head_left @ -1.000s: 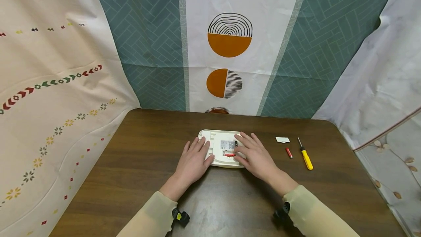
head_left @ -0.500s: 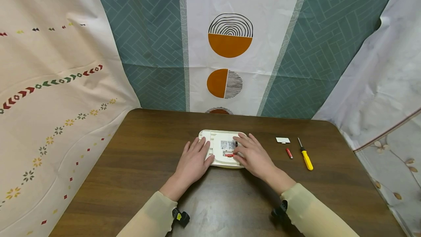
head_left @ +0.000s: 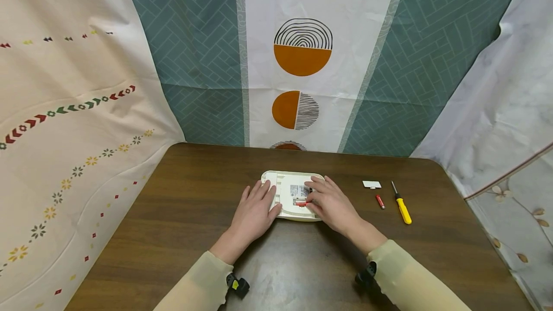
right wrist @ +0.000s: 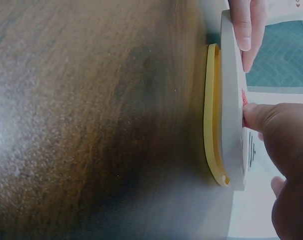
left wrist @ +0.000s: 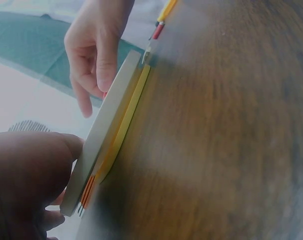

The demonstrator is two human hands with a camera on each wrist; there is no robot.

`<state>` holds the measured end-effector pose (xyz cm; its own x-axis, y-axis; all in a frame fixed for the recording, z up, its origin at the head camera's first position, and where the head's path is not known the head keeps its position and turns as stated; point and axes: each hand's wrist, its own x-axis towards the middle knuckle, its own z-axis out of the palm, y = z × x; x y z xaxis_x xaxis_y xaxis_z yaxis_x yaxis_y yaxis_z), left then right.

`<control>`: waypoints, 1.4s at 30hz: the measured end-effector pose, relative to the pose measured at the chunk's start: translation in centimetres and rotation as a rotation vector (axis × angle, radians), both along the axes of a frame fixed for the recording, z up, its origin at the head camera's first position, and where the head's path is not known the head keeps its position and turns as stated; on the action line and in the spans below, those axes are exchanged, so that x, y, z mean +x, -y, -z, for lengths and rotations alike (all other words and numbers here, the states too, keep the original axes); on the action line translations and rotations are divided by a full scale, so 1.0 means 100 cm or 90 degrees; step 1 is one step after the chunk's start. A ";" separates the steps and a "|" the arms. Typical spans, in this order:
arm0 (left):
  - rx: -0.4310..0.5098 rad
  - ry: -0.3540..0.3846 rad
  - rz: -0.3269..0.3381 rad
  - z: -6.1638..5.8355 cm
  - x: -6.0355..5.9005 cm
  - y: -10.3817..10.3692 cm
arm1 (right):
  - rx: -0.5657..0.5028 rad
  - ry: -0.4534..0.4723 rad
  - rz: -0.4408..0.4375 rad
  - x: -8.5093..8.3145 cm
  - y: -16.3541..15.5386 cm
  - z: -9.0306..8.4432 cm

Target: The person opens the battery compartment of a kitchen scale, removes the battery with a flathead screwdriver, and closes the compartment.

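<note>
A flat white device point(head_left: 286, 179) lies back side up in the middle of the table, with a label and an uncovered battery slot showing. My left hand point(head_left: 253, 209) rests with spread fingers on its left end. At the slot, my right hand point(head_left: 333, 205) pinches a red battery point(head_left: 300, 203) between thumb and fingers. The right wrist view has the thumb point(right wrist: 256, 115) right against the red battery point(right wrist: 244, 96). Below the white body runs a yellow layer point(right wrist: 209, 125), nearest the tabletop.
On the brown table point(head_left: 194, 196), to the right, lie a small white cover point(head_left: 371, 184), a second red battery point(head_left: 379, 201) and a yellow-handled screwdriver point(head_left: 402, 209). Patterned cloths point(head_left: 203, 61) hang behind and at both sides.
My right hand has shifted slightly left over the device, its fingers drawing in closer at the battery. The left hand stays in place.
</note>
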<state>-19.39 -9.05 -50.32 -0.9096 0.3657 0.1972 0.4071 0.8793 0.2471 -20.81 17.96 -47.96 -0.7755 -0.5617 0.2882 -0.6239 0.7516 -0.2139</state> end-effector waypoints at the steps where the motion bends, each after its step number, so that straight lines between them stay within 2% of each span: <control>1: -0.001 -0.001 0.000 0.000 0.000 0.000 | 0.002 0.002 0.003 0.000 0.000 0.000; 14: -0.001 -0.009 0.003 0.000 0.001 0.000 | -0.035 -0.041 -0.012 0.002 -0.003 0.005; 42: 0.010 -0.014 0.006 0.001 0.000 0.000 | -0.076 -0.078 0.125 0.015 -0.026 -0.001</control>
<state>-19.41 -9.06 -50.39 -0.9015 0.3707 0.2233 0.4207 0.8717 0.2513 -19.26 20.57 -47.85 -0.8219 -0.3603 0.4412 -0.4950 0.8350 -0.2404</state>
